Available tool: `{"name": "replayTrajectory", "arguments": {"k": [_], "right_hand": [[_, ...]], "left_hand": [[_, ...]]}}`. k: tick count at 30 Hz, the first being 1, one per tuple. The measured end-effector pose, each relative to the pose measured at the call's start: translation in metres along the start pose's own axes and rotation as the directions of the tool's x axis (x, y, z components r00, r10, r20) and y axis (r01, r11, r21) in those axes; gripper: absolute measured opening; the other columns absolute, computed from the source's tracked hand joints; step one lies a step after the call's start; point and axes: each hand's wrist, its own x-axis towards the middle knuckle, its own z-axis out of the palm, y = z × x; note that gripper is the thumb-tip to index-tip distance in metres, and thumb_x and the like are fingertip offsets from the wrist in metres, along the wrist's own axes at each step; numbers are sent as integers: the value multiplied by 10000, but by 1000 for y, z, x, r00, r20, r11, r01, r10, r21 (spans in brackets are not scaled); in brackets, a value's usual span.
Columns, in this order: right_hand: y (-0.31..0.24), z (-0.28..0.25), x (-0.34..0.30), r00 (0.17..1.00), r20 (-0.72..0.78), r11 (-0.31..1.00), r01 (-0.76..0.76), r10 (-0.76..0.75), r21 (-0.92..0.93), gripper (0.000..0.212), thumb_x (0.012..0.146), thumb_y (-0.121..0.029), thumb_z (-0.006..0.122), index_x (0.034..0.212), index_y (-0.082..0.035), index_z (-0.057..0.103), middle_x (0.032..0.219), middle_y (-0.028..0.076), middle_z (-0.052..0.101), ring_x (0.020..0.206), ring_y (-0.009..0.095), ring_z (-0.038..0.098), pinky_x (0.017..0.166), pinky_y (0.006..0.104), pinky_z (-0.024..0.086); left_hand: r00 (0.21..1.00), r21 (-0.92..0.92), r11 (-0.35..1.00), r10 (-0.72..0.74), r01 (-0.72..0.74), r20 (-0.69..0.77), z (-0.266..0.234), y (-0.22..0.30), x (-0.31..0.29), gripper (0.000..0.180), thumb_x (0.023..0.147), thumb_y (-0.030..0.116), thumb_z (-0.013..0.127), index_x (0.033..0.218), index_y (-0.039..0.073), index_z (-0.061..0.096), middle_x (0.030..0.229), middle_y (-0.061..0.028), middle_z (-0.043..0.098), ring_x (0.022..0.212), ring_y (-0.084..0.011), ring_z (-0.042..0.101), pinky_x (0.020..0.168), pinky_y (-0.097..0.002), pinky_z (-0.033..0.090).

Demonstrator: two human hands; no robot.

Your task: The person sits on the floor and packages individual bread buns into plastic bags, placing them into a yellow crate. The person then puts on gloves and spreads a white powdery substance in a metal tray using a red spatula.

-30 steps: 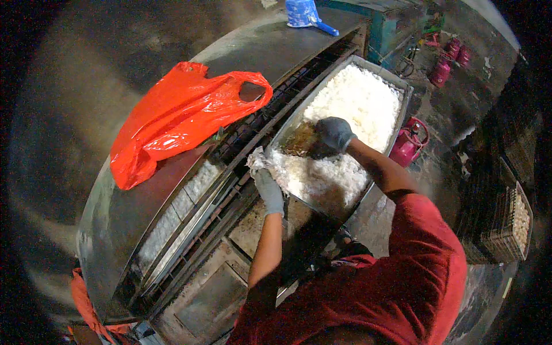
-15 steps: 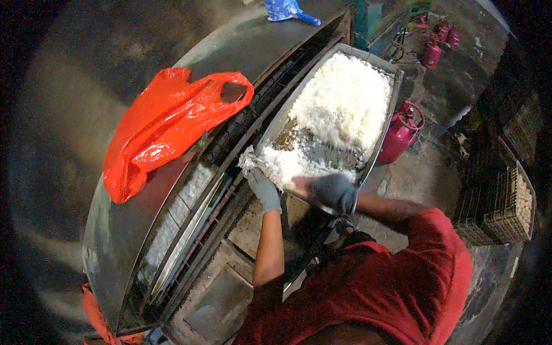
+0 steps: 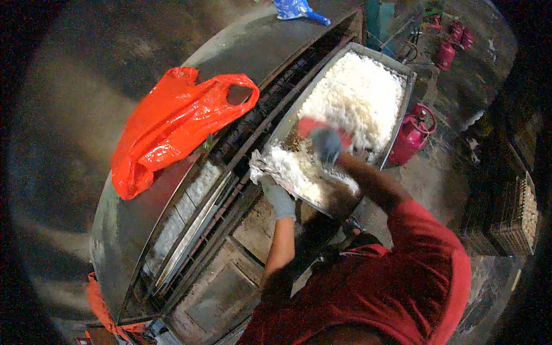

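Observation:
A long metal tray (image 3: 407, 95) holds a heap of white crumbly stuff (image 3: 356, 86), with a smaller pile near its close end. My left hand (image 3: 279, 197), in a grey glove, is closed on a crumpled whitish cloth (image 3: 265, 167) at the tray's near left corner. Over the middle of the tray, my right hand (image 3: 326, 145), also gloved in grey, grips a flat red scraper (image 3: 310, 125). Motion blurs this hand and the scraper, which lies against the near edge of the heap. Part of the tray floor shows dark beside it.
An orange-red plastic bag (image 3: 178, 129) lies on the curved dark surface at left. Below it, more white stuff (image 3: 187, 210) sits in a long slot beside metal rails. A pink gas cylinder (image 3: 409, 138) stands right of the tray; stacked crates (image 3: 500, 233) are farther right.
My right hand has moved with the red scraper from the tray's near end up to the main heap. My left hand stays at the corner with the cloth. The whole view has shifted slightly.

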Motion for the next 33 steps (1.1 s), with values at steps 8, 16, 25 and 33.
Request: {"name": "replayTrajectory", "arguments": {"k": [8, 16, 25, 33], "right_hand": [[74, -70, 87, 893, 432, 992, -95, 123, -87, 246, 924, -326, 560, 1011, -162, 721, 879, 104, 729, 773, 340, 694, 750, 464, 549], [47, 133, 50, 811, 576, 981, -179, 104, 74, 541, 1043, -534, 381, 1258, -123, 658, 1066, 103, 734, 863, 279, 660, 876, 460, 524], [77, 40, 14, 882, 464, 930, -100, -81, 353, 404, 1037, -387, 443, 1072, -60, 677, 935, 121, 693, 804, 269, 638, 811, 429, 522], [261, -18, 66, 962, 160, 970, 201, -221, 134, 320, 1017, -248, 496, 923, -10, 688, 866, 144, 679, 771, 282, 625, 762, 410, 523]], "left_hand": [[995, 87, 996, -13, 21, -97, 29, 1, -25, 546, 1091, 327, 390, 1536, 14, 346, 1544, -134, 421, 1338, -280, 467, 1130, -370, 373], [979, 614, 772, 202, -164, 6, 43, -12, 0, 533, 1076, 288, 383, 1518, -9, 397, 1596, -224, 326, 1453, -301, 324, 1188, -376, 278], [987, 230, 973, 34, 2, -154, 0, 17, -2, 524, 1096, 383, 361, 1477, 33, 440, 1364, -95, 582, 1179, -230, 590, 1025, -381, 482], [981, 664, 746, 163, -54, -103, 10, 48, 23, 487, 1056, 329, 460, 1410, 4, 539, 1370, -114, 568, 1184, -202, 557, 1025, -331, 436]]}}
